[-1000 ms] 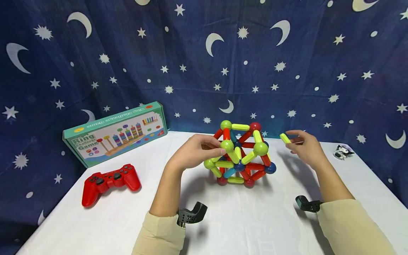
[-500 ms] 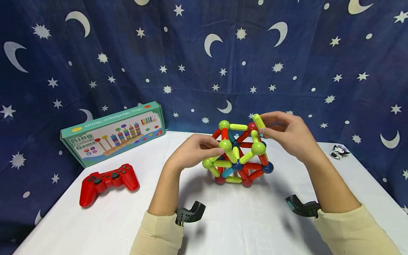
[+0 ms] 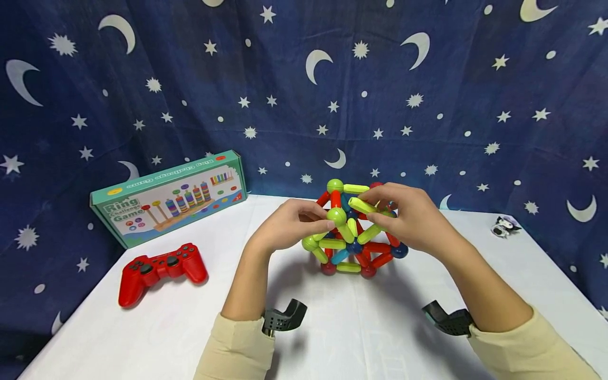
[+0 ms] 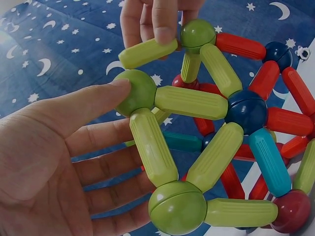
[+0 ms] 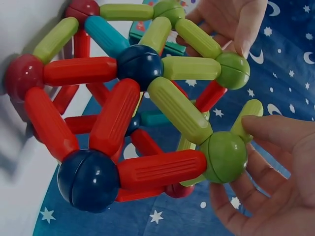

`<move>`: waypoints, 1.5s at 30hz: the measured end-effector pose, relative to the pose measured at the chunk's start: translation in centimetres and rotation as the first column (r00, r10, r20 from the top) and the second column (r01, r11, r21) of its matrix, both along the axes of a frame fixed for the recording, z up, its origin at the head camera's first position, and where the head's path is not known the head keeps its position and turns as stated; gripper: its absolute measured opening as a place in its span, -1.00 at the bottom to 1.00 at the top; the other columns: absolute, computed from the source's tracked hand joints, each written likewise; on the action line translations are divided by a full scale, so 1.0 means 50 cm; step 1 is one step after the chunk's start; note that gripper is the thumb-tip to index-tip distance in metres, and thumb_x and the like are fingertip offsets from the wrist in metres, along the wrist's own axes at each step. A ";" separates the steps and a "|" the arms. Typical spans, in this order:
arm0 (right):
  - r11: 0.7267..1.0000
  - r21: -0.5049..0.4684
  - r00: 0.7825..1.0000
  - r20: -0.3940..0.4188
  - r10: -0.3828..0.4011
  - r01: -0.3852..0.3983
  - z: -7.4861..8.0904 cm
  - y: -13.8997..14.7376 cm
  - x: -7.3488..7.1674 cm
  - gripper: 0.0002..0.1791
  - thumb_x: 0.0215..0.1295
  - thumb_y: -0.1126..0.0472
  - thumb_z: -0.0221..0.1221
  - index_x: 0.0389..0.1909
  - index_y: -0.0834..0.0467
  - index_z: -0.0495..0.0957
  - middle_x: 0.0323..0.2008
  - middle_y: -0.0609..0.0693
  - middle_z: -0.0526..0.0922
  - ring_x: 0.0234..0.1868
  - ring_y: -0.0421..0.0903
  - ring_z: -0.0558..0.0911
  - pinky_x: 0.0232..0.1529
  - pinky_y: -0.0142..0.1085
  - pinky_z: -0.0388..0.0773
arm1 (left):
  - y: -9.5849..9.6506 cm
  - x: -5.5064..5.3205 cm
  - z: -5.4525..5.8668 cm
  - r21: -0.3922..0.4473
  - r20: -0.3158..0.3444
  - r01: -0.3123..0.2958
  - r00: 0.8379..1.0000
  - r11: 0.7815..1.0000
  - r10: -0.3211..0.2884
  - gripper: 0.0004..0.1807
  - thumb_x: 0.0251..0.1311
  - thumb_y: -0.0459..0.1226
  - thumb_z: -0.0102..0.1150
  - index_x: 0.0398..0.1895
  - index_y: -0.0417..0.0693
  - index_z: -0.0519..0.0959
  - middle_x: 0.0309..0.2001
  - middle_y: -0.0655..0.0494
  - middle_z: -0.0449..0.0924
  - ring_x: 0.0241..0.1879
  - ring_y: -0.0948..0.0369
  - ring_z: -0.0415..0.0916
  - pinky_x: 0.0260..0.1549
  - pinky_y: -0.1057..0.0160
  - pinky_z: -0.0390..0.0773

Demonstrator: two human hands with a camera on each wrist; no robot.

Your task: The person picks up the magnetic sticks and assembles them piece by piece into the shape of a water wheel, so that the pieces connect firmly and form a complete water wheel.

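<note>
On the white table stands a lattice of magnetic rods and balls [image 3: 353, 246] in yellow-green, red, blue and teal. My left hand [image 3: 290, 226] steadies its near upper-left green ball [image 3: 336, 216], thumb pressed on it; the left wrist view shows the other fingers behind. With thumb and fingers, my right hand [image 3: 413, 216] pinches a loose yellow-green rod [image 3: 362, 205] at the top right. That rod slants between two upper green balls, its free end close over the left one in the left wrist view [image 4: 147, 53]. Right fingers lie around the right green ball [image 5: 225, 156].
A red game controller [image 3: 163, 269] lies on the left of the table [image 3: 342, 327], in front of a green Ring Challenge Game box [image 3: 171, 203]. A small black-and-white figure [image 3: 505, 227] sits far right. Behind hangs a dark blue curtain [image 3: 285, 105] with moons and stars.
My right hand has brought the yellow-green rod in from the right, over the lattice's top, and lowered it toward the left green ball. My left hand stays on that ball.
</note>
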State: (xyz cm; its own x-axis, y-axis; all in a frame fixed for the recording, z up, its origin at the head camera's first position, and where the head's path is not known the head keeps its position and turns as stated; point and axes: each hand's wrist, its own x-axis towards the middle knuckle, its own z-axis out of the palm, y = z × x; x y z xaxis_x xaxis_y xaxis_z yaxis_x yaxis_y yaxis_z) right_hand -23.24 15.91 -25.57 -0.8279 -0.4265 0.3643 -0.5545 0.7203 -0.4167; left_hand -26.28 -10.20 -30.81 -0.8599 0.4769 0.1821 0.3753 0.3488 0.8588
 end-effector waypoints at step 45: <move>0.959 0.278 0.997 -0.033 0.066 -0.055 0.012 -0.027 0.007 -0.54 0.25 0.41 0.24 0.08 -0.09 0.73 -0.25 -0.03 0.59 -0.22 -0.06 0.50 -0.26 -0.22 0.49 | 0.021 0.013 0.010 -0.060 -0.015 -0.040 0.999 0.997 0.039 -0.70 0.31 0.01 0.33 -0.11 0.02 0.76 -0.24 0.14 0.74 -0.15 0.08 0.65 -0.15 0.18 0.63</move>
State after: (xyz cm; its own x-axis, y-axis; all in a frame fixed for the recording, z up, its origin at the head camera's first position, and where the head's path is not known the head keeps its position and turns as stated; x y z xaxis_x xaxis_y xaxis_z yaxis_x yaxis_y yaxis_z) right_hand -22.88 14.56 -24.98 -0.7840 -0.5643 0.2586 -0.6132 0.7686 -0.1820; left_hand -25.62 -9.16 -30.28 -0.8760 0.4530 0.1658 0.3716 0.4146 0.8307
